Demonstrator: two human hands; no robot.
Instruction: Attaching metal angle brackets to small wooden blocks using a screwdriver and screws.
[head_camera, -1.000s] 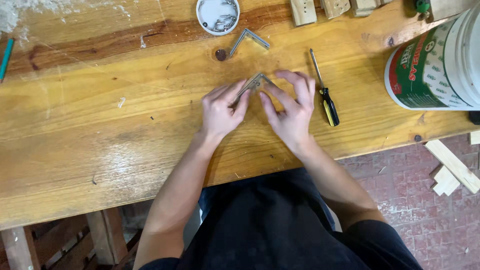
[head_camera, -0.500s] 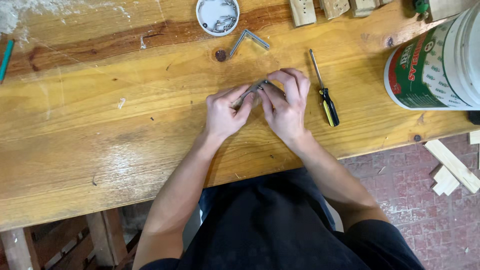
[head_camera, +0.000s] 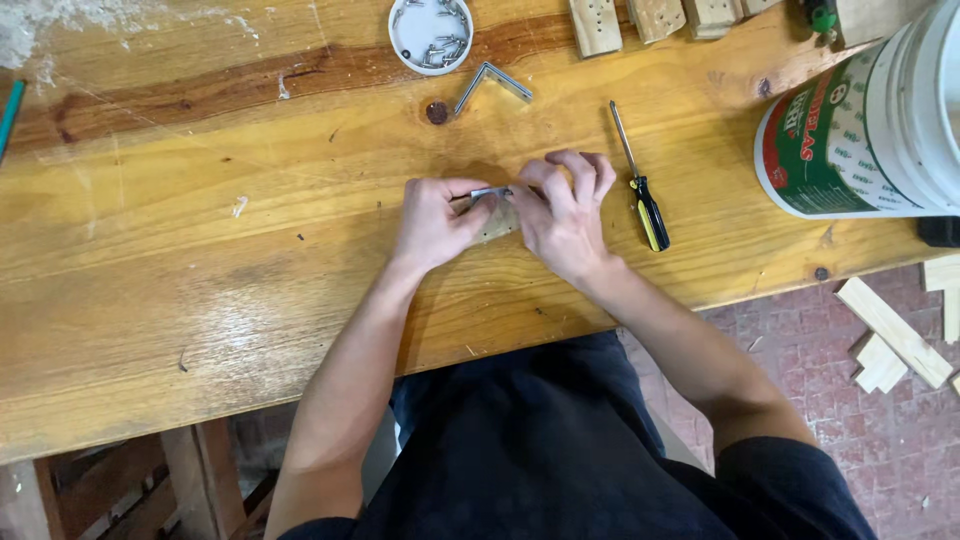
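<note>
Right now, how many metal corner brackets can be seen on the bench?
2. One bracket lies free near the screw lid; the other bracket sits between the left hand and right hand, partly hidden.

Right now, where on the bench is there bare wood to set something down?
Widest bare patch: workbench left of the left hand. A narrower strip lies between the screwdriver and the bucket. Crowded: the far edge, with the screw lid, metal bracket and wood blocks.

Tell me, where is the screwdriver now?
The screwdriver lies on the wooden table, just beside the right hand, between it and the white bucket.
</note>
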